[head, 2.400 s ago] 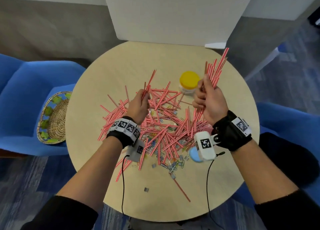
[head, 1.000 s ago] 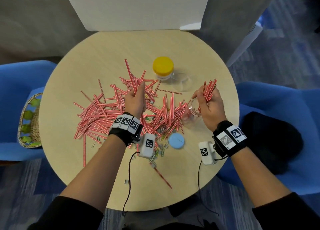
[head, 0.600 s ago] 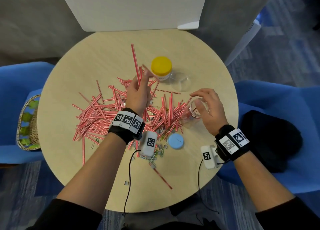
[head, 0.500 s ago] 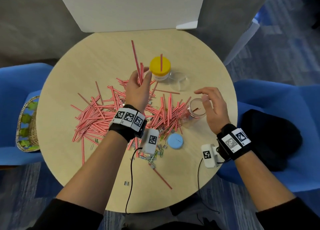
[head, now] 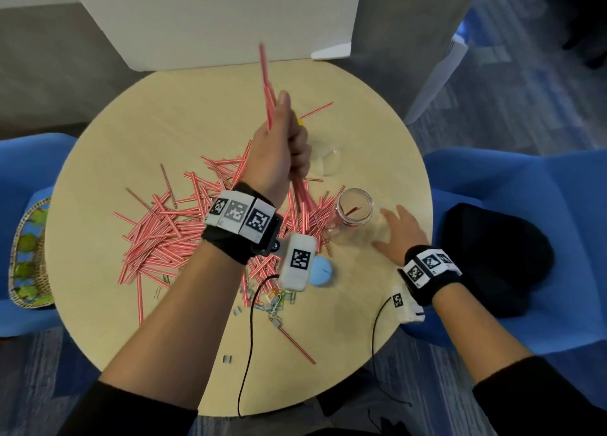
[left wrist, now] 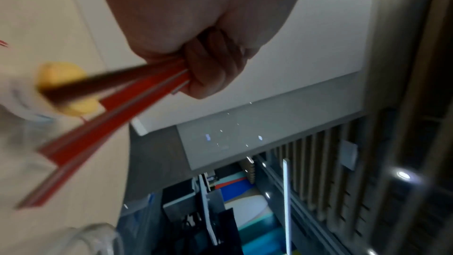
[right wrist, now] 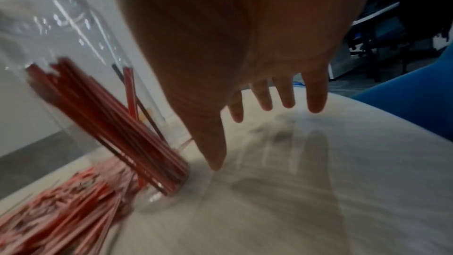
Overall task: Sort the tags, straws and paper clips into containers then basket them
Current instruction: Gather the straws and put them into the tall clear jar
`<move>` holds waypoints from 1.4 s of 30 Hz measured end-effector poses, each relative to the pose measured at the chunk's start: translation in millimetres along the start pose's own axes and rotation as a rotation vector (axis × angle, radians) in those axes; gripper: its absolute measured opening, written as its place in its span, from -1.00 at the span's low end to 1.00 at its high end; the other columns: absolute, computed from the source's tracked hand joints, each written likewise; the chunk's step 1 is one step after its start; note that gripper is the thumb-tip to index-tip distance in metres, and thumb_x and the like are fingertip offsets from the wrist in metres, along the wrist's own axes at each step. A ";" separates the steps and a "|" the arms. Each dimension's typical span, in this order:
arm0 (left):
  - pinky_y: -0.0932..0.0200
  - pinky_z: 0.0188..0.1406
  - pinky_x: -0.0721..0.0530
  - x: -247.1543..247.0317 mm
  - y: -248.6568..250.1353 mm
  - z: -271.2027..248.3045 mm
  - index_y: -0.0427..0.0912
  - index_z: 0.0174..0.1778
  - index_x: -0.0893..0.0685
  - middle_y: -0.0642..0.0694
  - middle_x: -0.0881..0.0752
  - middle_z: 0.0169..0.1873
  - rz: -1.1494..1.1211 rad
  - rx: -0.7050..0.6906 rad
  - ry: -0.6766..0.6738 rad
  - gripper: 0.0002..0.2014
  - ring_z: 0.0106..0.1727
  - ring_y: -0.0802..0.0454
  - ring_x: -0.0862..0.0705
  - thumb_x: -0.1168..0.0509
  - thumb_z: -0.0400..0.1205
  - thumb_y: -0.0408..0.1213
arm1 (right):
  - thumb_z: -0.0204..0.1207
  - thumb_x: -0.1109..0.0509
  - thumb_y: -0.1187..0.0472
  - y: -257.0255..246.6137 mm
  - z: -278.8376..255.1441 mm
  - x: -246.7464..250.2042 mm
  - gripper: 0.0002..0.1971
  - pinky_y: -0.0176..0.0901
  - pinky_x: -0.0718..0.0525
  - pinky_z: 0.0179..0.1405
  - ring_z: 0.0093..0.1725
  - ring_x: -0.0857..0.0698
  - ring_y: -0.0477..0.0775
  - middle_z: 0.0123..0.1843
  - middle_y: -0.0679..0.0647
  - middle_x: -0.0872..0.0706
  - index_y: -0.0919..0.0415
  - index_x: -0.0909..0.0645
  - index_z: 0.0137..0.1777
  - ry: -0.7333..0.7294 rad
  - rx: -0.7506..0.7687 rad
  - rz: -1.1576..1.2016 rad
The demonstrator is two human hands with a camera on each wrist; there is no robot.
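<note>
Nearest the table [head: 345,333] edge, on the near side of the jar [head: 354,210], the clips [head: 277,299] are lying in a small heap beside a blue lid [head: 320,271], with a couple of small grey bits that may be tags, too small to be sure. None of that is being touched. Right of the jar, the right hand [head: 399,233] is hovering low over the wood, fingers [right wrist: 316,96] spread and straight, holding nothing, its thumb just beside the jar's base. The jar itself is standing upright with a bunch of straws leaning inside it. Left of the jar, the big pile [head: 170,228] of straws is sprawling across the table. Beyond the jar, the left hand [head: 284,149] is raised and fisting a bundle [head: 266,84] of straws, fingers [left wrist: 215,73] curled tight round it, ends poking out above and below. So the straw step is under way, far from finished, I'd say. Next move, I reckon, is bringing that bundle over the jar mouth, ends lined up, with the free hand steadying the glass. The basket [head: 28,255] is waiting on a chair, far left of the jar.
</note>
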State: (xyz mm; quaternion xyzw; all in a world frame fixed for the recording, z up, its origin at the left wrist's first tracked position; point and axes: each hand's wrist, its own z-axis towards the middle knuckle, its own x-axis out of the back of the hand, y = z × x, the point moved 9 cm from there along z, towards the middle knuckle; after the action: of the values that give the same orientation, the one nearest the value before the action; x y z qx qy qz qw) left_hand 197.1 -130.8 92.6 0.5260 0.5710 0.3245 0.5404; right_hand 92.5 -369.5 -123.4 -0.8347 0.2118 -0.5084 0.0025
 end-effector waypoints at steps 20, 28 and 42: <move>0.19 -0.40 -0.28 -77.9 -61.8 -9.0 -0.11 -0.35 -0.33 0.03 -0.30 -0.47 0.232 -0.136 -0.295 -0.67 -0.44 0.09 -0.27 0.01 0.77 -0.18 | 0.57 -0.37 -0.19 17.2 2.6 -12.9 -0.18 0.30 -0.27 0.57 0.74 0.07 0.17 0.78 0.02 0.17 -0.09 -0.04 0.72 -0.049 0.084 -0.051; -0.10 -0.18 -0.43 -68.3 -67.8 -10.2 -0.32 -0.21 -0.51 -0.14 -0.49 -0.38 0.460 -0.231 -0.255 -0.70 -0.30 -0.11 -0.45 -0.03 0.78 -0.30 | 0.56 -0.38 -0.17 13.9 1.1 -10.8 -0.18 0.30 -0.28 0.58 0.74 0.06 0.20 0.77 0.07 0.13 -0.05 -0.06 0.72 -0.014 0.093 -0.049; 0.36 0.05 -0.46 -68.7 -61.3 -15.8 -0.18 -0.12 -0.72 0.08 -0.68 -0.15 0.642 -0.357 -0.354 -0.80 -0.06 0.14 -0.63 -0.32 0.45 -0.53 | 0.58 -0.37 -0.13 16.0 0.5 -12.9 -0.20 0.27 -0.23 0.60 0.74 0.05 0.21 0.77 0.05 0.13 -0.08 -0.04 0.72 -0.015 0.101 -0.059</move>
State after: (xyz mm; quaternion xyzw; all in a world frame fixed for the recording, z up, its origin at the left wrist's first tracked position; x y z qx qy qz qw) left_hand 157.2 -207.5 57.2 0.6232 0.2103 0.4752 0.5844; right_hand 82.3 -379.6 -138.0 -0.8431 0.1614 -0.5120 0.0313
